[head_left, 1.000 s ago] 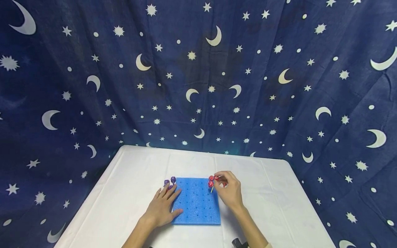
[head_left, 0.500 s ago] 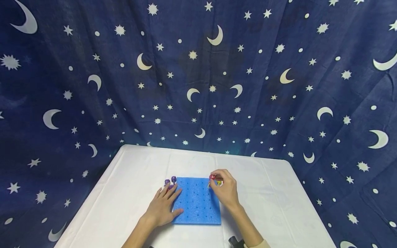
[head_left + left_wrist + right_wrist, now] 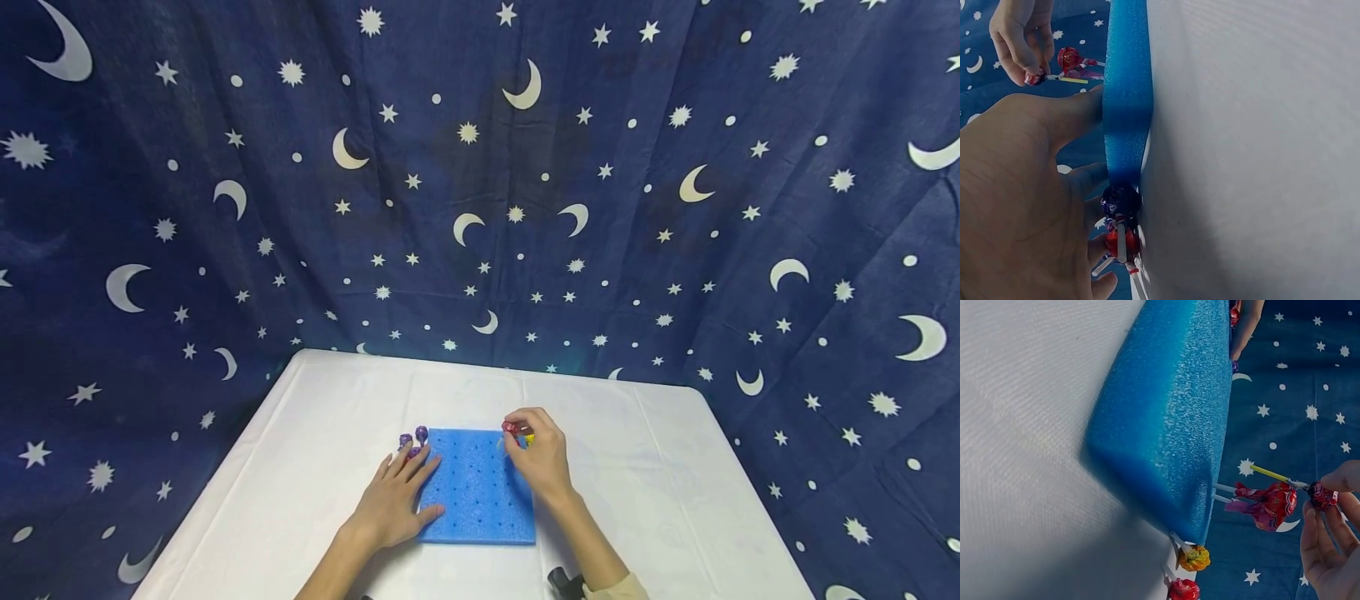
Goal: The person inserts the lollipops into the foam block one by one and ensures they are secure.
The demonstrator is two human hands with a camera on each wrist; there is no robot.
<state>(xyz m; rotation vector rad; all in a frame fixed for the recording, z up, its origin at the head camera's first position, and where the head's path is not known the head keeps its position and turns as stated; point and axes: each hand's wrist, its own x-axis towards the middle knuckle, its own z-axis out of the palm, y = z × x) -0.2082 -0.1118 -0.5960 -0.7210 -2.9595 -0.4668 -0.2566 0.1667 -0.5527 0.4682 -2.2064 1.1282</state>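
Lollipop (image 3: 1324,496), red with a yellow stick, was pinched by its head between thumb and fingers of the right hand (image 3: 546,460), apart from a blue foam board (image 3: 480,492) near its far right corner. Two upright lollipops (image 3: 1282,500) stood stuck there; a yellow lollipop (image 3: 1195,557) lay just beside. The left hand (image 3: 390,502), fingers spread, rested on the board's left side, near purple lollipops (image 3: 406,439) on the white table (image 3: 637,467).
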